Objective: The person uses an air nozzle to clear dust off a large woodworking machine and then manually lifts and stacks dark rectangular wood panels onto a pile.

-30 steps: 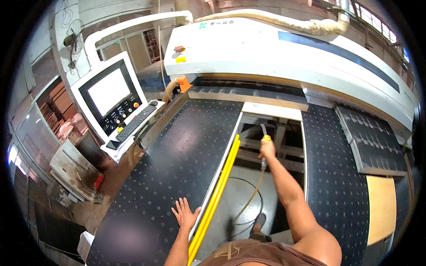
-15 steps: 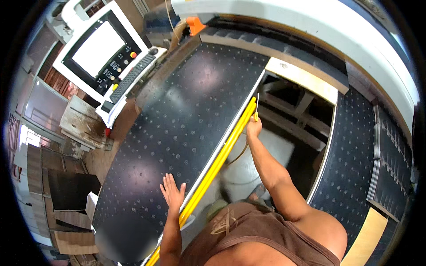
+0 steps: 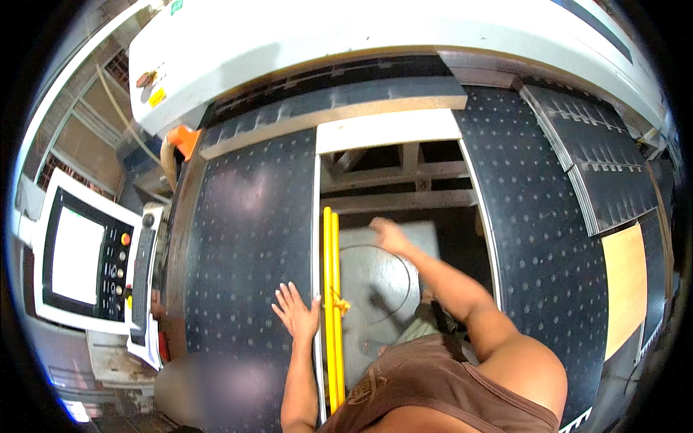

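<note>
My left hand [image 3: 297, 312] lies flat with spread fingers on the black perforated-looking tabletop [image 3: 245, 238], its thumb at the white edge strip [image 3: 316, 245]. Just right of that edge, two long yellow bars [image 3: 332, 260] run side by side. A small yellow piece [image 3: 340, 305] sits against them; its kind is unclear. My right hand [image 3: 390, 237] hangs over the open gap between the table sections, to the right of the bars and apart from them. It is blurred, its fingers bunched toward the left, and no tool shows in it.
A white machine beam [image 3: 325, 36] spans the far side. At left stands a control panel [image 3: 83, 256] with screen and keyboard. A pale board [image 3: 390, 131] closes the gap's far end. To the right are another black table section [image 3: 541, 216] and a wooden panel [image 3: 624, 289].
The view has swung right. My right hand has drawn back from the bars' far end, and the yellow-handled tool no longer shows in it. My left hand still rests on the tabletop.
</note>
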Available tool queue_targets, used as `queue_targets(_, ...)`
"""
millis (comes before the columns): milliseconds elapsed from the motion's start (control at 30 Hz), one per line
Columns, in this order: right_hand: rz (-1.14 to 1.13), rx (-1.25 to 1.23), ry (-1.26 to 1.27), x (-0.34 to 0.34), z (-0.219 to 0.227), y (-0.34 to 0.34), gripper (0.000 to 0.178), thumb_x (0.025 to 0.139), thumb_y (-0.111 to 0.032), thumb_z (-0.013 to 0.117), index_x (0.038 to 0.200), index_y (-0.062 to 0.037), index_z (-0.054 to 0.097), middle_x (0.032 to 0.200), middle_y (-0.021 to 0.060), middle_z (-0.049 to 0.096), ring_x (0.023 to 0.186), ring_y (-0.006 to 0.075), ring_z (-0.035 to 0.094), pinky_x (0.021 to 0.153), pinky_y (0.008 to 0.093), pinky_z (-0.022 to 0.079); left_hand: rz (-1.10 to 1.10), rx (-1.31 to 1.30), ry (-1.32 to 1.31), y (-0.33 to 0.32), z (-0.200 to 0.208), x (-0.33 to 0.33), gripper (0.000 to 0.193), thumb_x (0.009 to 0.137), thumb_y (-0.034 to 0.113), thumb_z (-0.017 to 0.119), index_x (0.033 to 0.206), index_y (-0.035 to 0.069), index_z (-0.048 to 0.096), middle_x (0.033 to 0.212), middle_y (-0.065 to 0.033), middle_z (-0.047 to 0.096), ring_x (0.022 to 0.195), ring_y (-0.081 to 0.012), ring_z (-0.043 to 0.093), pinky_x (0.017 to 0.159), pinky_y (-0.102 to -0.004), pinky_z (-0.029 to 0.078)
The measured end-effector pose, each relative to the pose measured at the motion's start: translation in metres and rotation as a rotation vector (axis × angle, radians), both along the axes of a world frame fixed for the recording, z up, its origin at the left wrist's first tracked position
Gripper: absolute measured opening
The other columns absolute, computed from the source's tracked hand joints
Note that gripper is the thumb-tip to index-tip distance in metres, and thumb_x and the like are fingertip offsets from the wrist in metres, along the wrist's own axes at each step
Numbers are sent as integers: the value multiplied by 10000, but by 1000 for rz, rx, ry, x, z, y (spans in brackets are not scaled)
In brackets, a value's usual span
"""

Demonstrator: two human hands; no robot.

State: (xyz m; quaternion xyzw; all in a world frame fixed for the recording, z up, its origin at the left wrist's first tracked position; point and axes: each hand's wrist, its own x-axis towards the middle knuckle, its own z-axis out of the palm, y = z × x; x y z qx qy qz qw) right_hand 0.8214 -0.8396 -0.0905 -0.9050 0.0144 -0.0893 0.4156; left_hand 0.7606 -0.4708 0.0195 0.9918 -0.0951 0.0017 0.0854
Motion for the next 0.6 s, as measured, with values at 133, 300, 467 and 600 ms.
queue_targets(133,-903,43,-48,66,129,-215,403,901,-175,670,1258,5,617,1153,251,685,1078,398,663,920,470,521,61,37,3,-25,-3,37,902,905,503,615,1583,41,239,1660,-196,173,1536,-387,127,1218,-591,57)
queue_targets(300,-1115,110,7,142,117,-435,720,933,-482,598,1398,59,502,1408,297,530,1317,434,508,1100,470,405,138,42,82,-32,-4,44,958,872,481,663,1581,14,218,1655,-220,160,1537,-409,90,1210,-610,36)
queue_targets(467,-976,403,-101,215,92,-493,757,940,-528,556,1389,79,510,1415,296,525,1351,419,478,1135,414,352,315,-24,239,-46,13,47,1023,880,558,646,1587,-2,164,1655,-243,129,1538,-430,49,1200,-622,26)
queue_targets(600,-882,436,-132,196,80,-493,594,943,-412,590,1265,86,617,1271,296,629,1242,429,574,1071,420,422,344,-316,189,-82,22,68,952,944,435,634,1587,-21,101,1651,-257,112,1531,-440,59,1230,-534,65)
